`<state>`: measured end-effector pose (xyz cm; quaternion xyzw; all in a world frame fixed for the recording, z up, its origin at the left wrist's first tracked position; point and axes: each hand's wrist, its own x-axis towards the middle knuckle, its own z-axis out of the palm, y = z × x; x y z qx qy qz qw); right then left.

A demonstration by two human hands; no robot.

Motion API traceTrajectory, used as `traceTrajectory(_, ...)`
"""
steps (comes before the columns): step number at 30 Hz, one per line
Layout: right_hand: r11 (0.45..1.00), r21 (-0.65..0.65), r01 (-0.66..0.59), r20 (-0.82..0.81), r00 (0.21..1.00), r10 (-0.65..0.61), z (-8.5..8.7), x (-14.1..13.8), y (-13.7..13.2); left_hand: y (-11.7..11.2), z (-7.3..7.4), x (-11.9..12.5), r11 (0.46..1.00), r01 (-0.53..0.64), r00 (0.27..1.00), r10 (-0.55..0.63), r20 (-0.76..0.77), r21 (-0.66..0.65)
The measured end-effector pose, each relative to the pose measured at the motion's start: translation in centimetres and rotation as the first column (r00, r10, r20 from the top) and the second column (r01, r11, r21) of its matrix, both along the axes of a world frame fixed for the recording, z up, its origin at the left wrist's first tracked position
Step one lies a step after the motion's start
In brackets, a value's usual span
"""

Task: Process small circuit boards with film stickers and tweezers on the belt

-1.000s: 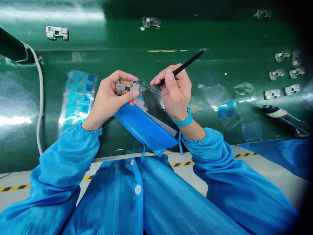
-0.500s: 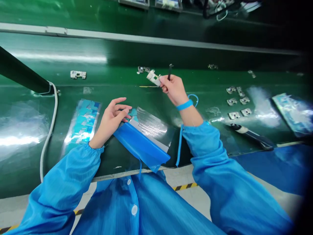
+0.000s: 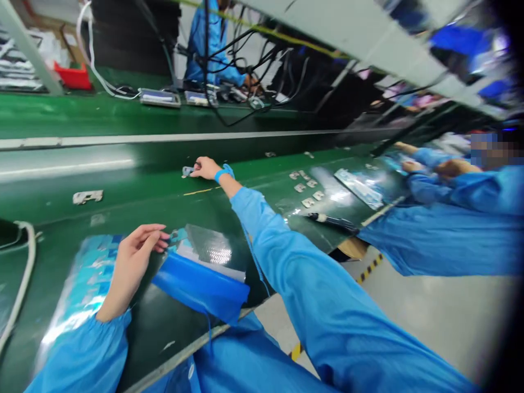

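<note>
My left hand [image 3: 139, 252] hovers by the left end of a clear plastic sheet [image 3: 208, 244] with teal pieces. Its fingers are stretched and loosely bent, with nothing visible between them. A blue film [image 3: 200, 288] lies along the sheet's near side. My right hand [image 3: 208, 168], a blue wrist strap [image 3: 224, 172] on its wrist, reaches to the far part of the green bench. Its fingers pinch at a small grey part [image 3: 188, 171] by the bench surface. A dark bit at the fingers may be the tweezers, mostly hidden.
A teal sticker sheet [image 3: 88, 273] lies left of my left hand. A white part [image 3: 88, 197] sits farther back. Several small parts [image 3: 309, 184] and a black-handled tool [image 3: 333, 220] are to the right. A co-worker's blue sleeve [image 3: 429, 177] is at the far right.
The view has swung up and to the right. My right hand has reached farther out to the grey part; the white part it held no longer shows in it. My left hand stays by the sheet.
</note>
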<state>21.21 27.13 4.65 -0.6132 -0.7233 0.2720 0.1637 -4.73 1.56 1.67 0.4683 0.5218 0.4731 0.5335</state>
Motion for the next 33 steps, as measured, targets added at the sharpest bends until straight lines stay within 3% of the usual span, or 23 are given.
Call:
traceTrajectory(3,0.998,-0.022,-0.062,-0.141,0.988,0.058,0.5,-1.6,-3.6,-0.1,-0.2,0.4,1.0,-0.029,0.999,0.029,0.025,-0.013)
traceTrajectory(5,0.98,-0.053,-0.193,-0.297,0.94,0.169,-0.8,-3.9,-7.1,-0.3,-0.3,1.1,0.998,-0.053,0.994,0.054,0.099,-0.017)
traceTrajectory(7,0.893,-0.123,-0.433,-0.709,0.668,0.227,-2.8,-6.5,-10.6,-0.5,-0.2,1.8,0.999,-0.052,0.978,0.054,0.201,-0.014)
traceTrajectory(8,0.822,-0.164,-0.545,-0.8,0.561,0.212,-3.8,-7.7,-12.1,-0.6,-0.1,2.2,0.999,-0.052,0.97,0.054,0.237,-0.017)
traceTrajectory(9,0.785,-0.175,-0.594,-0.849,0.495,0.185,-4.6,-8.6,-13.5,-0.7,0.0,2.5,0.998,-0.052,0.966,0.056,0.253,-0.025)
traceTrajectory(10,0.796,-0.163,-0.583,-0.859,0.481,0.177,-5.2,-9.2,-14.8,-0.8,0.1,2.7,0.998,-0.051,0.965,0.06,0.257,-0.042)
traceTrajectory(12,0.859,-0.133,-0.494,-0.8,0.566,0.201,-5.4,-9.3,-16.9,-0.9,0.2,2.9,0.995,-0.068,0.963,0.085,0.254,-0.077)
traceTrajectory(14,0.927,-0.061,-0.37,-0.64,0.727,0.248,-4.8,-8.2,-18.4,-0.8,0.3,2.7,0.991,-0.114,0.956,0.128,0.265,-0.067)
traceTrajectory(17,0.977,0.127,-0.171,-0.437,0.875,0.21,-4.0,-5.4,-19.7,-0.5,0.1,1.9,0.979,-0.202,0.944,0.206,0.257,-0.041)
traceTrajectory(20,0.973,0.208,-0.095,-0.478,0.859,0.186,-4.3,-3.2,-20.1,-0.2,0.2,1.3,0.97,-0.22,0.949,0.238,0.207,-0.107)
traceTrajectory(24,0.995,0.087,-0.053,-0.477,0.874,0.089,-4.6,-2.3,-20.2,-0.4,0.5,1.3,0.969,-0.194,0.964,0.217,0.153,-0.153)
traceTrajectory(30,0.98,0.193,0.048,-0.41,0.912,0.036,-2.8,-1.7,-21.0,-0.3,0.3,1.2,0.976,-0.163,0.982,0.175,0.073,-0.146)
traceTrajectory(33,0.994,0.101,0.035,-0.578,0.816,0.03,-3.0,-1.2,-21.4,-0.3,0.5,0.9,0.979,-0.169,0.982,0.177,0.065,-0.114)
